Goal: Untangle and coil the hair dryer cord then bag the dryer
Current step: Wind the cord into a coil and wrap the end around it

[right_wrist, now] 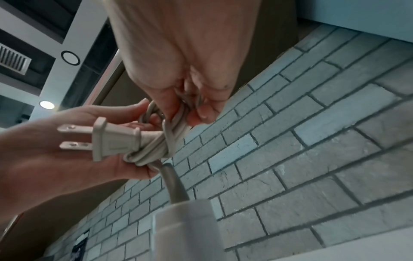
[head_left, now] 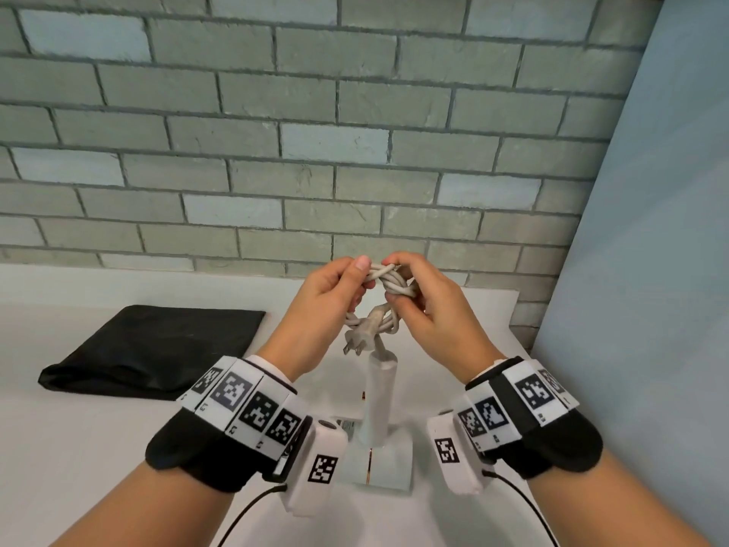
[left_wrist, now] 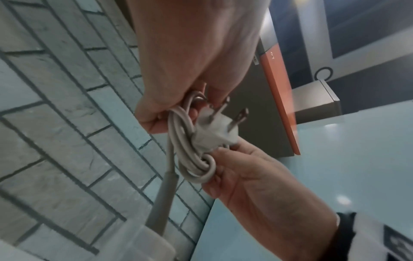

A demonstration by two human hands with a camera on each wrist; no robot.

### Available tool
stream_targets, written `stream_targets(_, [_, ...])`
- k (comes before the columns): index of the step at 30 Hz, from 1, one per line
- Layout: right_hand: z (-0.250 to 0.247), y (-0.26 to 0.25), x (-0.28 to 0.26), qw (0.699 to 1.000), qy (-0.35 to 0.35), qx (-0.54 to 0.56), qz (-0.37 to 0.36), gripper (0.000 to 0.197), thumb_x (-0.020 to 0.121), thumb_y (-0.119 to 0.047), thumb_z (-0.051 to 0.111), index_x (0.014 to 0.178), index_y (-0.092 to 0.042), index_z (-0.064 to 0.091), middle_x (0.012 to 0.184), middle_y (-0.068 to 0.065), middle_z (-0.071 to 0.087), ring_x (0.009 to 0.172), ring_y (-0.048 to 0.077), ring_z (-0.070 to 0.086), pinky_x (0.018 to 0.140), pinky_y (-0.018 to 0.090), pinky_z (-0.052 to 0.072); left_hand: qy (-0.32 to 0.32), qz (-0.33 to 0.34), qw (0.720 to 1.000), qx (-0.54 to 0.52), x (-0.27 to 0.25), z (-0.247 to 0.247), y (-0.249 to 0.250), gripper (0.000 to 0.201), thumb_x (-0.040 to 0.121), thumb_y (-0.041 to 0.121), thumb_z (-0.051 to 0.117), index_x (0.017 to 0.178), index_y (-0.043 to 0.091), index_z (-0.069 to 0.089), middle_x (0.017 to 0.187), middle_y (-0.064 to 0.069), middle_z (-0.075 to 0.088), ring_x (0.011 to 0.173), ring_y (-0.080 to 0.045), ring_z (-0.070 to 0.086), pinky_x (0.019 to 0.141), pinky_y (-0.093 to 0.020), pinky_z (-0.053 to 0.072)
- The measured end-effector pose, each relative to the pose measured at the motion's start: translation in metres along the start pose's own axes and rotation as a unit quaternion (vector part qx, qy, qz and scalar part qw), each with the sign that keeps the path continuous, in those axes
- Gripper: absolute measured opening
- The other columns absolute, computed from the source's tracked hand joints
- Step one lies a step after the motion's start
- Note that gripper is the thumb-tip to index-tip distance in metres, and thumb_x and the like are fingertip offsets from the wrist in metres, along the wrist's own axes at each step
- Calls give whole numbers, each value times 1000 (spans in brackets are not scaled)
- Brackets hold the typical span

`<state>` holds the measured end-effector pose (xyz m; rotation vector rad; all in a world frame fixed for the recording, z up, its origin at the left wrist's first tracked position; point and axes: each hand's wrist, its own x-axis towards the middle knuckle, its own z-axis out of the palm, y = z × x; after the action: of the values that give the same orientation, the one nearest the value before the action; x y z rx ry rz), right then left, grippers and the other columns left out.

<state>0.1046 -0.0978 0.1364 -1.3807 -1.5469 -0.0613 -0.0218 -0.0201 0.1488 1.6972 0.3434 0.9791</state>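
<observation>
Both hands hold a tangled bundle of white cord [head_left: 390,284] above the table. My left hand [head_left: 363,276] pinches the bundle's left side between thumb and fingers. From the right, my right hand [head_left: 398,280] grips the same knot. The two-pin plug [head_left: 361,335] dangles free below the bundle and shows clearly as the plug [right_wrist: 114,137] in the right wrist view. Under the hands the white hair dryer [head_left: 379,400] points handle up, its cord running up into the bundle; I cannot tell whether its head rests on the table. A black bag [head_left: 157,349] lies flat to the left.
The white table [head_left: 79,448] meets a grey brick wall [head_left: 276,152] at the back. A pale blue panel [head_left: 651,230] stands close on the right. Black cables trail from both wrist bands near the table's front edge.
</observation>
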Motion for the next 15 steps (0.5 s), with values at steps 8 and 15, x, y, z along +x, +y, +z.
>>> stream_targets(8, [15,22,-34,963,-128,143,191,67,80,-40,61,138,-27,30,123,-5,49,107,13,55,88,29,52,-14,-77,995,-57,6,-19,3,34,96,31,37,74,13,56,61,1,43,56,-8,40,58,-24,34])
stream_targets(15, [36,42,-64,922,-234,204,230,42,81,-10,64,115,-31,49,114,0,62,111,14,57,94,27,49,-36,-116,988,-91,1,-42,6,29,94,26,40,81,9,59,70,-4,49,60,-10,52,55,-22,53])
